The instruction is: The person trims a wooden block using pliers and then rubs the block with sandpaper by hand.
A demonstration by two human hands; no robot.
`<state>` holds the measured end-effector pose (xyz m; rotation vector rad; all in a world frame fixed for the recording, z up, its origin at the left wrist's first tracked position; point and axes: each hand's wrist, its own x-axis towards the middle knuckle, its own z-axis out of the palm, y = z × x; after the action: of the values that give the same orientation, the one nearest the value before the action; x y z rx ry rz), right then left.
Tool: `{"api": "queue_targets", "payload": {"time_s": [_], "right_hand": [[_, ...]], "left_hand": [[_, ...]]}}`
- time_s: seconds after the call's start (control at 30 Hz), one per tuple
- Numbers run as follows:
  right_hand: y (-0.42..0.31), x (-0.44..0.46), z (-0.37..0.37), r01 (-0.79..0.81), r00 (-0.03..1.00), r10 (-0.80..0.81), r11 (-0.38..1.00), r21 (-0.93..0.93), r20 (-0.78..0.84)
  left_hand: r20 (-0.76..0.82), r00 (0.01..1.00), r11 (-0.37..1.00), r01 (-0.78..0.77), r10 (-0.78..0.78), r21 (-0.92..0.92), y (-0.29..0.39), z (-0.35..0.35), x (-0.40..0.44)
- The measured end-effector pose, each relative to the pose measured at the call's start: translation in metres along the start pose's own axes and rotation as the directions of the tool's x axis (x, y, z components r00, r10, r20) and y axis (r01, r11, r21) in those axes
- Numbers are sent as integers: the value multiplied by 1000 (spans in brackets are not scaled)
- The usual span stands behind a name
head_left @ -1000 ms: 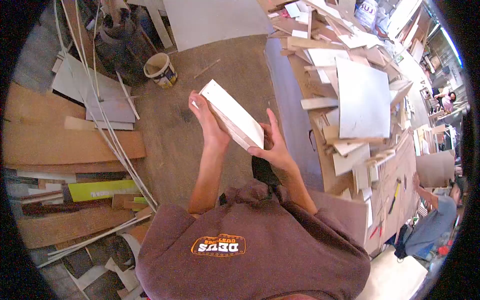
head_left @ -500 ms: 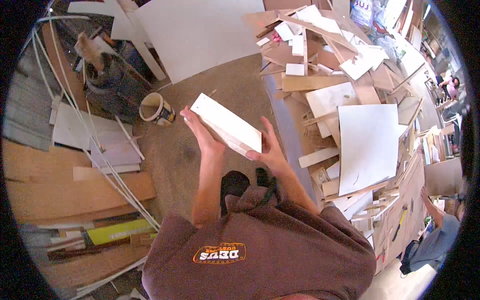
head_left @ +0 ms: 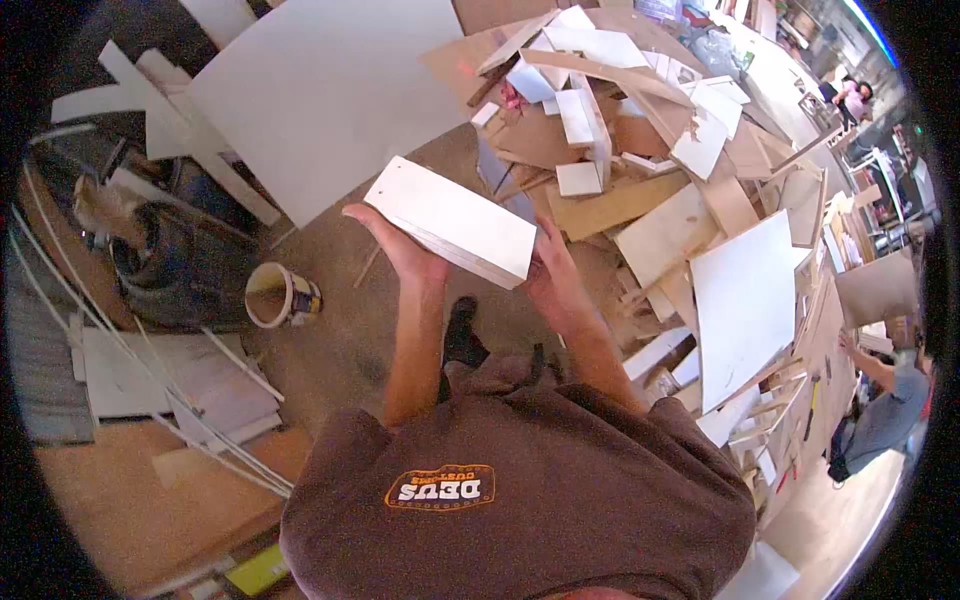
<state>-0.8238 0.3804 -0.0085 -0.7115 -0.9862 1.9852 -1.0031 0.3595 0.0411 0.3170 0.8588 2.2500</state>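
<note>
One board stack turned crosswise, two hands holding it, one bucket

The white boards hide most of the right hand's fingers and part of the left hand; their layers are too blurred to count, and the specks near one end are too small to identify. The top edge cuts off the large pale panel, the bottom edge the brown shirt. The bucket's label is unreadable, and the distant person in pink is blurred
</note>
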Motion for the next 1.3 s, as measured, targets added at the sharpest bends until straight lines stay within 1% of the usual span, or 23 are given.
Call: {"api": "queue_targets", "payload": {"time_s": [0.03, 0.17, 0.27, 0.33, 0.37, 0.43, 0.47, 0.53, 0.57, 0.63, 0.7, 0.73, 0.77, 0.83, 0.9, 0.93, 0.97, 1.03, 1.07, 1.13, 1.17, 1.23, 1.3], "right_hand": [[-2, 16, 9, -154, 983, 170, 966, 208, -66], [-3, 69, 36, -117, 990, 125, 986, 117, -63], [-14, 96, 59, -11, 989, 29, 992, 125, -142], [-23, 106, 74, 96, 972, -96, 995, -13, -216], [-24, 111, 77, 125, 961, -124, 992, -13, -246], [-23, 112, 83, 281, 865, -324, 945, -165, -382], [-27, 109, 87, 303, 841, -346, 938, -168, -415], [-47, 102, 92, 444, 741, -535, 844, -301, -406], [-52, 99, 91, 460, 715, -559, 828, -320, -420], [-57, 88, 87, 466, 629, -668, 733, -495, -397], [-62, 81, 88, 459, 569, -725, 672, -581, -388], [-62, 79, 88, 415, 521, -792, 560, -717, -317], [-59, 75, 89, 353, 480, -844, 434, -829, -238], [-58, 70, 96, 329, 442, -860, 418, -847, -253], [-53, 59, 96, 186, 307, -950, 116, -976, -54], [-55, 49, 96, 168, 302, -952, 103, -980, -48], [-53, 37, 95, 145, 295, -953, 111, -983, -64], [-59, 21, 88, 58, 246, -964, -88, -994, 100], [-62, 12, 86, 40, 237, -967, -89, -995, 96], [-64, -3, 85, -22, 187, -961, -213, -977, 205], [-61, -8, 83, -28, 187, -962, -208, -978, 199], [-60, -15, 77, 49, 79, -981, -173, -984, 177], [-57, -24, 72, 52, 80, -983, -163, -985, 167]], "left_hand": [[54, 999, 1000, 8, -8, 4, 1, -1, 22], [119, 992, 997, 56, -49, -53, 7, 10, 93], [291, 944, 982, 180, -158, -50, -2, 0, 152], [330, 928, 970, 218, -171, -111, -18, 1, 186], [361, 912, 963, 248, -195, -106, -23, 2, 199], [490, 834, 926, 355, -254, -124, -27, 11, 210], [519, 808, 915, 388, -280, -110, -26, 18, 209], [202, 937, 956, 292, -286, -2, -11, 49, 197], [233, 924, 949, 314, -304, -8, -14, 50, 200], [445, 827, 935, 261, -344, 239, -24, 40, 208], [520, 767, 924, 265, -375, 276, -34, 41, 211], [576, 719, 917, 247, -390, 312, -39, 45, 213], [591, 702, 915, 254, -397, 313, -46, 49, 212], [550, 762, 937, 243, -343, 249, -59, 58, 203], [575, 761, 954, 246, -301, 173, -68, 64, 188], [581, 777, 967, 238, -244, 89, -72, 68, 177], [587, 764, 961, 258, -266, 100, -72, 66, 165], [615, 763, 973, 226, -199, 34, -74, 79, 144], [610, 791, 993, 100, -40, -65, -83, 83, 132], [584, 810, 995, 93, -49, -46, -72, 96, 102], [549, 835, 997, 66, -38, -32, -68, 100, 92], [543, 838, 993, 97, -47, -63, -69, 103, 83], [529, 847, 989, 113, -47, -94, -66, 101, 78]]}}
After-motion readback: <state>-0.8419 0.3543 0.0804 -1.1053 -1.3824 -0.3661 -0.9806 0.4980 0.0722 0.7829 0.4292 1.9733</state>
